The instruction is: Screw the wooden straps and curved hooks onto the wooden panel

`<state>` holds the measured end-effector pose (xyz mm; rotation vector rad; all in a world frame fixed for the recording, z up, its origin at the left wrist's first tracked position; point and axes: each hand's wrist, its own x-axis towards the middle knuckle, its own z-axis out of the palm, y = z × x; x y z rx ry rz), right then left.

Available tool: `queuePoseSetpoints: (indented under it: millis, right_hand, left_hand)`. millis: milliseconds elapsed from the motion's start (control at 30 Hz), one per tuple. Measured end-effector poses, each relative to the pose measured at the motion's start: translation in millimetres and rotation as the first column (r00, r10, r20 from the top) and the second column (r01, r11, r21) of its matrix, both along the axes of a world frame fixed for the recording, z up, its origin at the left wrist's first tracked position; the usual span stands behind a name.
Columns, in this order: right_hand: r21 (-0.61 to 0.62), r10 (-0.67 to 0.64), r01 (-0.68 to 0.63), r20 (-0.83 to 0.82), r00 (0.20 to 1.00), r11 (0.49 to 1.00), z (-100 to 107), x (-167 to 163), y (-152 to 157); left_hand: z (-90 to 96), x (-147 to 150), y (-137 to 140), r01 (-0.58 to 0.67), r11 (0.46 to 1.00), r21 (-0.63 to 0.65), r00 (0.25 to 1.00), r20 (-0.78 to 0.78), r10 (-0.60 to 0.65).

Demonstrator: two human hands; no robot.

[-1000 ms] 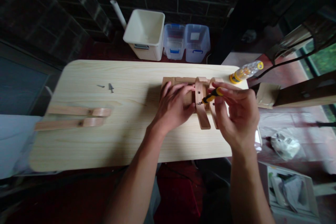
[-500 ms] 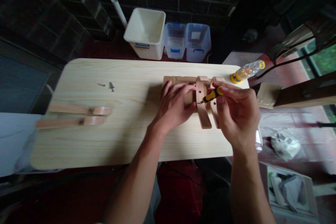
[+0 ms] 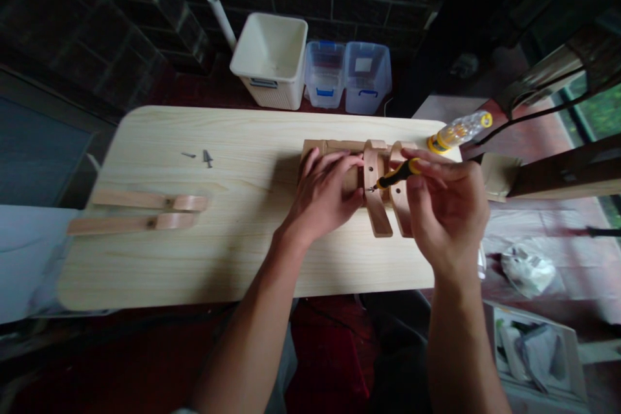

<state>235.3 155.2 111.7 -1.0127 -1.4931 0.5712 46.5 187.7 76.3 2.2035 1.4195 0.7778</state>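
In my right hand, the fingers are closed round the handle of a yellow and black screwdriver. Its tip meets a small screw at a curved wooden hook. That hook lies across a brown cardboard box, with a second curved wooden hook beside it on the right, partly behind my right hand. My left hand rests spread over the box. Its index finger and thumb reach the left edge of the first hook. A dark hole shows in each hook.
Two more wooden hooks lie at the table's left. Several loose screws are behind them. A clear yellow-capped container lies at the back right corner of the table. A white bin and clear boxes stand beyond the table.
My right hand has shifted slightly right and turned on the screwdriver, showing more of its black grip. My left hand keeps its place on the box.
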Motion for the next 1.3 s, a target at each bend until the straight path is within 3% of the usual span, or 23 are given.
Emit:
queuePoseSetpoints:
  millis: [300,567,800,1067,1300]
  right_hand:
    - [0.058,-0.090,0.087,0.048,0.995,0.995,-3.8,1.6,3.4]
    - [0.010,-0.025,0.025,0.044,0.999,1.000,0.8,-2.3,-1.6]
    - [0.060,-0.119,0.117,0.038,0.992,0.991,-5.4,0.1,4.2]
    - [-0.008,-0.005,0.005,0.026,1.000,1.000,1.0,-4.0,-2.5]
    - [0.023,-0.133,0.131,0.082,0.988,0.991,-4.0,-2.7,3.0]
  left_hand:
    - [1.2,0.5,-0.2,-0.002,1.000,-0.012,1.000,-0.016,0.002]
    - [0.6,0.6,0.1,-0.002,1.000,-0.020,1.000,-0.013,0.002]
    - [1.4,0.2,-0.7,0.004,1.000,-0.012,1.000,-0.019,-0.005]
    - [-1.6,0.2,0.2,0.004,1.000,-0.011,1.000,-0.021,-0.004]
    - [1.2,0.3,-0.6,0.012,1.000,-0.004,1.000,-0.009,-0.013]
